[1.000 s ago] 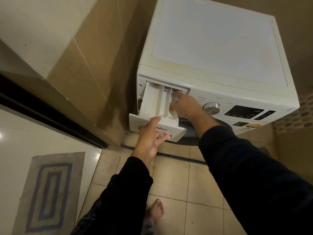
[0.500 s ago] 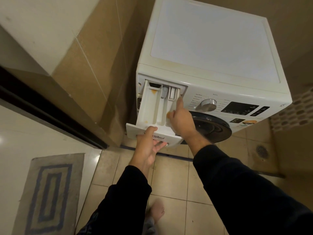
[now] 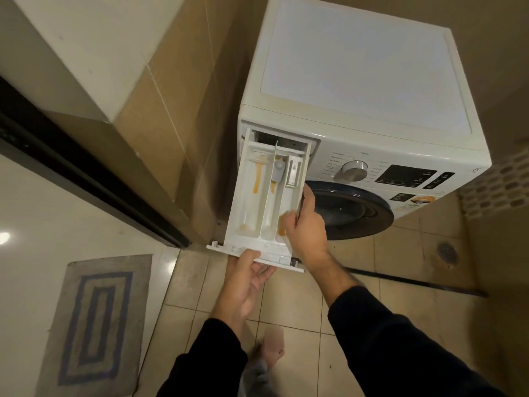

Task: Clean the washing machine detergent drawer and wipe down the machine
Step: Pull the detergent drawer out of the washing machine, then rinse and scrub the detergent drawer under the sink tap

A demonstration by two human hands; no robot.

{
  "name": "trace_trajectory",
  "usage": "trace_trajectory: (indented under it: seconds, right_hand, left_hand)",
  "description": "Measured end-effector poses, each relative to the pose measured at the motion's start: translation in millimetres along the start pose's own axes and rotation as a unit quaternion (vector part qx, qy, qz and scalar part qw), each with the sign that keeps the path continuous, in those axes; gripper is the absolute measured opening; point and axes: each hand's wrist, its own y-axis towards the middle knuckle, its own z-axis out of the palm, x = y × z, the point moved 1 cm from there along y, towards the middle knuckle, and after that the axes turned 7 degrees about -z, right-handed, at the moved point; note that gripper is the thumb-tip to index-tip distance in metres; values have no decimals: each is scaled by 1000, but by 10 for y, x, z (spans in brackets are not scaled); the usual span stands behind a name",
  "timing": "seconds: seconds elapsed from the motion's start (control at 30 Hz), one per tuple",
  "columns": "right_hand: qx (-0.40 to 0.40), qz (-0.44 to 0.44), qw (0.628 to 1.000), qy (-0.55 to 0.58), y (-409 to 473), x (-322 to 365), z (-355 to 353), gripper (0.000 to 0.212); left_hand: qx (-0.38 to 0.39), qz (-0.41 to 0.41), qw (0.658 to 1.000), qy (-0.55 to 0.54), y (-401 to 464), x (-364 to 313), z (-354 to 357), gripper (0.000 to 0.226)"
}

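Note:
A white front-loading washing machine (image 3: 357, 67) stands in a tiled corner. Its white detergent drawer (image 3: 252, 202) is pulled far out of the slot at the top left, and orange residue streaks its compartments. My left hand (image 3: 246, 282) grips the drawer's front panel from below, thumb on top. My right hand (image 3: 303, 224) holds the drawer's right wall, thumb inside the right compartment and fingers along the outside. A grey siphon cap (image 3: 279, 170) sits in the middle compartment.
The dark round door (image 3: 349, 213) and the control dial (image 3: 355, 170) are just right of the drawer. A tiled wall block (image 3: 160, 116) stands close on the left. A grey-blue mat (image 3: 94, 325) and a floor drain (image 3: 446, 250) lie on the tiles. My bare foot (image 3: 272, 351) is below.
The drawer has slid much farther out of its slot. My right hand moved from the slot's back end down to the drawer's right wall; my left hand stayed on the front panel.

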Motion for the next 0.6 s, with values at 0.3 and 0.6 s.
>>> trace_trajectory:
  seconds: [0.3, 0.6]
  right_hand:
    - [-15, -8, 995, 98, -98, 543, -628, 60]
    - [-55, 54, 965, 251, -255, 1048, -1336, 43]
  left_hand:
    - [50, 40, 994, 92, -551, -678, 409, 45]
    - [54, 49, 979, 188, -844, -1194, 1048, 43]
